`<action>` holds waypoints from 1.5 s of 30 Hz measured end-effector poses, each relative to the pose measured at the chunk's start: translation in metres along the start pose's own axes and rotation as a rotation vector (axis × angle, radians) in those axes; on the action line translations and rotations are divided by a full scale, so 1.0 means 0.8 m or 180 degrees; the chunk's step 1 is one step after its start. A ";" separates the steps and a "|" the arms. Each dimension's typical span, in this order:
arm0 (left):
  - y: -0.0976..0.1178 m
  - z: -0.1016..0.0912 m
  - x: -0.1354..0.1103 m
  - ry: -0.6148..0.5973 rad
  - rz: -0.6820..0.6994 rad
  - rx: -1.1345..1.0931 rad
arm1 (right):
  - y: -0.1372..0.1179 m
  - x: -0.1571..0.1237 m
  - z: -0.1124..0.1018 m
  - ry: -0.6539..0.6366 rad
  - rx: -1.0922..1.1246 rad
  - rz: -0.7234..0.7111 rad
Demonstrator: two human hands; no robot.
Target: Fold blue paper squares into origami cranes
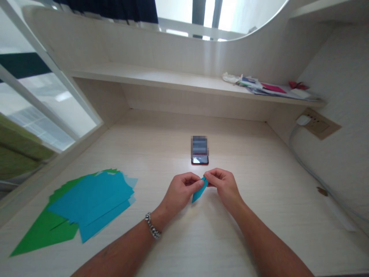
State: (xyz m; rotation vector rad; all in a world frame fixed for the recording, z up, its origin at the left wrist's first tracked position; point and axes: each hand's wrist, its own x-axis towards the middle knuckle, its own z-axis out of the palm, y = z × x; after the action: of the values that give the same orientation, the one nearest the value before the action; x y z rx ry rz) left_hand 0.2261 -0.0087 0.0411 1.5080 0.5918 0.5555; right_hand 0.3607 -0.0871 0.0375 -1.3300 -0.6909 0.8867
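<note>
A small strip of folded blue paper [199,192] is held up between my two hands over the desk. My left hand [184,188] pinches its upper left side between thumb and fingers. At the paper's top end, the fingertips of my right hand [223,182] are closed on it too. The lower end of the paper hangs free, pointing down and left. Just beyond my hands a phone [200,159] lies flat, its screen partly blurred out. Off to the left is a fanned pile of blue paper sheets [98,200], lying partly over green paper sheets [43,234].
A shelf [173,81] runs above the back of the desk [144,142], with papers [268,87] and a red folded item [298,85] on its right part. On the right wall, a white plug [303,120] sits in a socket [319,125], its cable [305,165] trailing down.
</note>
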 end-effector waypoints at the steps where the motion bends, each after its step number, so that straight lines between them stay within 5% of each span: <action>1: 0.000 0.000 0.000 -0.0003 -0.0033 -0.0065 | 0.001 0.000 0.000 -0.0004 -0.0005 -0.0011; 7: -0.004 0.001 0.002 0.0125 -0.0103 -0.0161 | 0.001 0.002 -0.001 0.0095 -0.0049 0.0017; 12: -0.001 0.002 0.001 0.0315 -0.0031 -0.0053 | 0.003 0.001 0.003 -0.0252 -0.0123 0.0185; 18: 0.000 0.001 0.001 0.0049 -0.0209 -0.0430 | 0.005 0.002 0.003 -0.0049 -0.0279 0.0006; 23: -0.007 -0.002 0.006 0.0531 -0.0220 -0.0368 | 0.008 0.001 0.003 -0.0426 0.0067 0.0411; 29: -0.011 -0.002 0.008 0.0359 -0.0250 -0.0533 | 0.011 0.002 0.002 -0.0376 -0.0180 0.0263; 35: -0.013 -0.003 0.010 0.0747 -0.0182 -0.0565 | 0.013 -0.002 0.006 -0.0552 -0.0148 0.0396; 40: -0.012 -0.005 0.010 0.0567 -0.0123 -0.0675 | 0.014 -0.001 -0.001 -0.0711 -0.0544 0.0452; 45: -0.010 -0.007 0.010 0.0571 -0.0237 -0.0433 | 0.010 0.005 -0.008 -0.0229 -0.0309 0.0223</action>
State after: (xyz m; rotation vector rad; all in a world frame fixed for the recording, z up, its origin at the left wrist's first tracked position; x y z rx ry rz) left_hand 0.2278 0.0012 0.0329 1.3113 0.7314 0.6646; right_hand 0.3667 -0.0868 0.0288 -1.4214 -0.7549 0.9713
